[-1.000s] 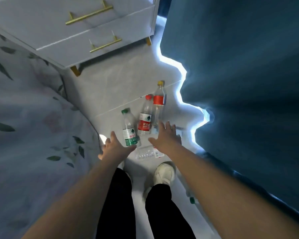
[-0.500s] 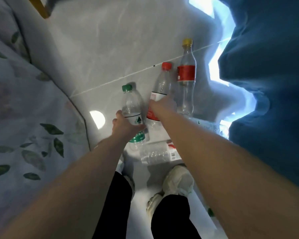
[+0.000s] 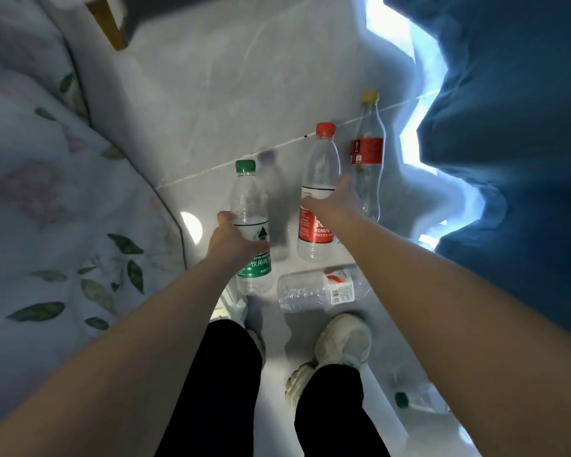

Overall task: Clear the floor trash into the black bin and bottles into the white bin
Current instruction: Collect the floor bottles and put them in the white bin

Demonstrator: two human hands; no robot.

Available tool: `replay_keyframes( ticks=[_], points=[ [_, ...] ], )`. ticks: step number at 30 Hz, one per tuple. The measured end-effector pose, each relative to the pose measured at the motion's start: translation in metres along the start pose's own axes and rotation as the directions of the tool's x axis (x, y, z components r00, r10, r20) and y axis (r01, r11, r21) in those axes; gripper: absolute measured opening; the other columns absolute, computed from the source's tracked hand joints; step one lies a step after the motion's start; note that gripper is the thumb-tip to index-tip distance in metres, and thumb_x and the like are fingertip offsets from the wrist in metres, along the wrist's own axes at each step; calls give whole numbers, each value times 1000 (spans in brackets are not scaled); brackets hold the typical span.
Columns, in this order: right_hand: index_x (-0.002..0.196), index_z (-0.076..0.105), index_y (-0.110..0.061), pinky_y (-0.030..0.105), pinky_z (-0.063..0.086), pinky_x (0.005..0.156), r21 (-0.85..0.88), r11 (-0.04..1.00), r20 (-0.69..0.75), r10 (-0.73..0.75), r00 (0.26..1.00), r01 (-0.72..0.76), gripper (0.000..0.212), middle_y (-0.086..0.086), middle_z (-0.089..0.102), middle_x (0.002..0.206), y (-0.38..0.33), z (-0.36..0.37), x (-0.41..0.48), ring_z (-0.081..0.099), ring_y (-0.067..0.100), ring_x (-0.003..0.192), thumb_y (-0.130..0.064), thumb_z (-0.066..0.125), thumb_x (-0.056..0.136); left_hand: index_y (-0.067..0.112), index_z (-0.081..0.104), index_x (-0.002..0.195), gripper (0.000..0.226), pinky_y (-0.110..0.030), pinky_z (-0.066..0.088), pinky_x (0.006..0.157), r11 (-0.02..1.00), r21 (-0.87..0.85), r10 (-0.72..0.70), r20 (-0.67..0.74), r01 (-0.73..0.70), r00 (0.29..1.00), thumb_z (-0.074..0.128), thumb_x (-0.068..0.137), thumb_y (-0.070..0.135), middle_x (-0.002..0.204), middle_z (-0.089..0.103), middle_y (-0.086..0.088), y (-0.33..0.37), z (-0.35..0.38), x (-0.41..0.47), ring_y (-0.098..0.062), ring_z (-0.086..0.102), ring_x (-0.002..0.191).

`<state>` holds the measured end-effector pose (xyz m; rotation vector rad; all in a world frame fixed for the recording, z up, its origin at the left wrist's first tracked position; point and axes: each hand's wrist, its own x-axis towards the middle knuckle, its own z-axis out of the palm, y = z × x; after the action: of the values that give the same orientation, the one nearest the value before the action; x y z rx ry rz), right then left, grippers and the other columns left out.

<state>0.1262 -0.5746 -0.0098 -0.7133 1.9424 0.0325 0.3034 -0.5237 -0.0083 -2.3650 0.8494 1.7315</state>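
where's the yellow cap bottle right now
Head view, right of centre: the yellow-capped bottle stands on the floor beside the blue curtain, just right of and beyond the red-capped bottle that the right hand grips.

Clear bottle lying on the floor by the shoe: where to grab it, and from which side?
Grip the lying bottle around its ribbed clear middle, from straight above, fingers spanning its width. It lies flat on its side, long axis left to right. The shoe sits close on the near side, so a side approach looks tight.
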Motion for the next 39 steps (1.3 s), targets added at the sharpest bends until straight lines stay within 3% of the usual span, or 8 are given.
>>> replay_keyframes(
  ticks=[5, 11, 15, 21, 27, 31, 35, 39],
  points=[
    [134, 30, -21, 35, 47, 90, -24, 996, -3, -88, 996, 88, 73, 2, 55, 123, -36, -69, -84, 56, 24, 108, -33, 74, 78, 15, 35, 128, 77, -28, 44, 67, 995, 54, 83, -58, -80, 995, 83, 69, 24, 109, 54, -8, 40, -62, -84, -23, 53, 91],
    [134, 34, -22, 30, 47, 86, 1, 964, 11, -267, 964, 267, 72, -4, 55, 119, -89, -165, -235, 56, 20, 104, -28, 75, 75, 14, 33, 131, 79, -34, 45, 82, 964, 109, 251, -63, -243, 966, 83, 69, 25, 118, 53, -8, 110, -139, -235, -27, 54, 104],
    [128, 40, -21, 13, 37, 66, 33, 918, -83, -392, 916, 396, 64, -8, 53, 109, -112, -243, -375, 53, 14, 94, -25, 76, 76, 11, 35, 130, 77, -26, 38, 78, 898, 79, 439, -132, -433, 888, 83, 70, 21, 109, 50, 1, 146, -182, -384, -16, 49, 95],
    [120, 38, -37, 27, 45, 78, 58, 866, -254, -469, 846, 497, 66, -8, 56, 113, -100, -313, -539, 57, 14, 98, -39, 77, 67, 15, 36, 129, 76, -23, 40, 80, 753, 8, 655, -104, -658, 748, 83, 69, 19, 113, 52, 2, 159, -211, -540, -15, 53, 99],
    [126, 40, -29, 20, 47, 81, 176, 835, -497, -382, 779, 521, 70, -6, 57, 118, -68, -315, -649, 58, 12, 101, -29, 82, 70, 18, 39, 128, 76, -24, 40, 81, 559, 67, 827, 21, -826, 561, 84, 67, 16, 111, 52, 7, 152, -235, -621, -11, 53, 97],
    [121, 39, -38, 16, 45, 79, 269, 809, -607, -279, 744, 523, 67, -7, 58, 117, -41, -292, -690, 58, 11, 101, -28, 83, 70, 28, 38, 123, 74, -27, 42, 81, 416, 141, 891, 136, -899, 433, 84, 66, 19, 113, 53, 7, 148, -248, -647, -12, 53, 99],
    [120, 42, -37, 23, 50, 83, 375, 758, -674, -172, 718, 534, 66, -12, 59, 112, -10, -278, -717, 60, 7, 100, -26, 83, 69, 23, 41, 125, 75, -22, 40, 77, 320, 202, 913, 195, -926, 358, 85, 65, 17, 113, 53, 6, 143, -246, -668, -11, 51, 98],
    [116, 40, -41, 9, 46, 74, 427, 731, -727, -72, 683, 532, 65, -15, 60, 106, 28, -281, -745, 60, 1, 96, -25, 82, 70, 25, 40, 123, 75, -17, 40, 75, 240, 173, 923, 265, -955, 280, 85, 65, 16, 110, 53, 8, 134, -225, -694, -10, 52, 96]
  ],
)
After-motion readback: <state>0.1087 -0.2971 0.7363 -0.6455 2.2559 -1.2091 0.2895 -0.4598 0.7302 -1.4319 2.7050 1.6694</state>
